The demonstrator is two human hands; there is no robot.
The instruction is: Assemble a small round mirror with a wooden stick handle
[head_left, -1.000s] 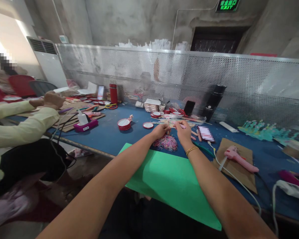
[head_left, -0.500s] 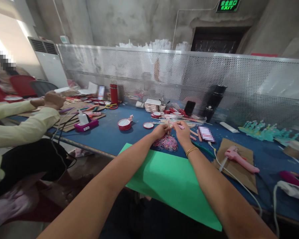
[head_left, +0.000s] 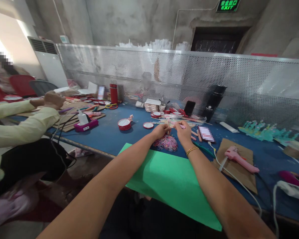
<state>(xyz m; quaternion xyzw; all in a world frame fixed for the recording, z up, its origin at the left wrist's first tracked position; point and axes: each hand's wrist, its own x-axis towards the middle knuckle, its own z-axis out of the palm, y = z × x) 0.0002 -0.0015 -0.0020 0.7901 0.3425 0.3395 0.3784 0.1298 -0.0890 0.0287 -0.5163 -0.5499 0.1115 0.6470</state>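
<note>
At the far left I see a co-worker's hands (head_left: pixel 52 100) in pale yellow sleeves (head_left: pixel 22 127), held over brown cardboard. Next along my blue table (head_left: pixel 102 134) is a purple power strip (head_left: pixel 86 125) with a white plug in it; a red flask (head_left: pixel 113 94) stands farther back. Then come a red-sided round stack with a white top (head_left: pixel 124 124) and a flat red-rimmed disc (head_left: pixel 148 125).

My left hand (head_left: pixel 160 131) has its fingers pinched together on a small pale upright piece (head_left: pixel 168 122), just above a tangle of multicoloured loops (head_left: pixel 167 143); its finer shape is too small for me to make out. A green sheet (head_left: pixel 169 179) lies below my forearms. My right hand (head_left: pixel 183 131), just beside the left, has its fingers closed round a pink pen-like tool (head_left: pixel 182 126). I cannot tell whether its tip touches the piece.

Farther right, a phone (head_left: pixel 206 133) lies flat, a black flask (head_left: pixel 214 102) leans behind it, and a pink glue gun (head_left: pixel 240 159) rests on cardboard (head_left: pixel 248 150). Teal cut-outs (head_left: pixel 264 132) lie beyond.
</note>
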